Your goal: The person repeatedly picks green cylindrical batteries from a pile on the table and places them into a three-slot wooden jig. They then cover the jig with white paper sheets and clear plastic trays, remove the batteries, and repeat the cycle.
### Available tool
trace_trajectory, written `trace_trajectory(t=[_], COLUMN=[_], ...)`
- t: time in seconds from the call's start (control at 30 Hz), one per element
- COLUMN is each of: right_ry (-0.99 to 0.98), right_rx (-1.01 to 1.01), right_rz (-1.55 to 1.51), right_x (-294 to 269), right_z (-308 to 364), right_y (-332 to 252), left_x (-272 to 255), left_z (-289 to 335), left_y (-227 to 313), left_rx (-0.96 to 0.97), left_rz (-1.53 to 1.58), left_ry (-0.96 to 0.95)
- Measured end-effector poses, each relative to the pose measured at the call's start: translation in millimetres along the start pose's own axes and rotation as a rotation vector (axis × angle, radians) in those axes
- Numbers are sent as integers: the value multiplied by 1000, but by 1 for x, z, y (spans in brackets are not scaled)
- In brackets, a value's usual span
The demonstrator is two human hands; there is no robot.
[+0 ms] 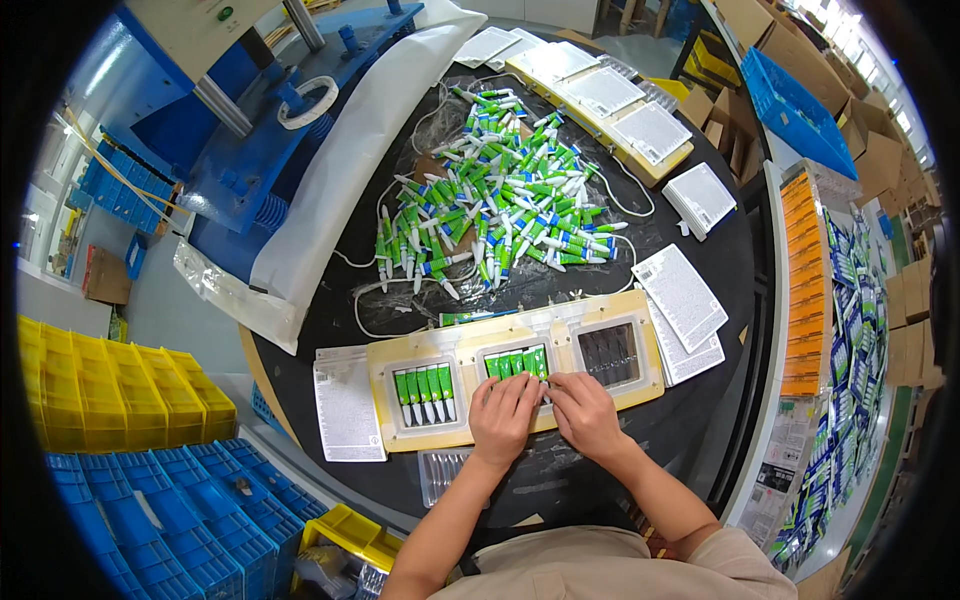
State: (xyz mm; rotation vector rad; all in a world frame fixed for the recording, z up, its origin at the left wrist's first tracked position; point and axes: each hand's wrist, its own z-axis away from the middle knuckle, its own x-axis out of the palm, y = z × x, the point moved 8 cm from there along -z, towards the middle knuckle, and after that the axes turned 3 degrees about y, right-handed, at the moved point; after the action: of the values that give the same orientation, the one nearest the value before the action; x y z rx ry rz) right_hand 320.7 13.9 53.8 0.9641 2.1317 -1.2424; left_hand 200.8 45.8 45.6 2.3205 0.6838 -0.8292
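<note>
A pale yellow frame (520, 325) with three windows lies on the round black table before me. Its left window holds a row of green-and-white small tubes (424, 384), white tips toward me. More green tubes (515, 362) fill the middle window, their lower ends covered by my hands. My left hand (503, 415) rests over them with its fingers bent and close together. Beside it, my right hand (585, 408) has thumb and fingers pinched at the window's right-hand tube; the fingertips are partly hidden. The right window (608, 355) shows a clear tray without tubes.
A heap of loose tubes (500, 200) spreads beyond the frame. Printed cards (347, 405) lie left of it, others (682, 297) right. A second frame (610, 110) stands at the back. Clear trays (440, 475) are near me. A blue machine (260, 150) rises at the far left.
</note>
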Motion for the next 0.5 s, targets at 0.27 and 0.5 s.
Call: trace_trajectory(t=[0.27,0.5], right_ry=[28,0], right_rx=[30,24], right_rz=[74,39], right_x=[8,7], right_z=[-14,-50], right_y=[5,15], left_x=[2,-9], left_z=[11,-9], left_y=[-5,-22], left_rx=[-56,-15], left_rz=[1,21], left_ry=[-167,-152])
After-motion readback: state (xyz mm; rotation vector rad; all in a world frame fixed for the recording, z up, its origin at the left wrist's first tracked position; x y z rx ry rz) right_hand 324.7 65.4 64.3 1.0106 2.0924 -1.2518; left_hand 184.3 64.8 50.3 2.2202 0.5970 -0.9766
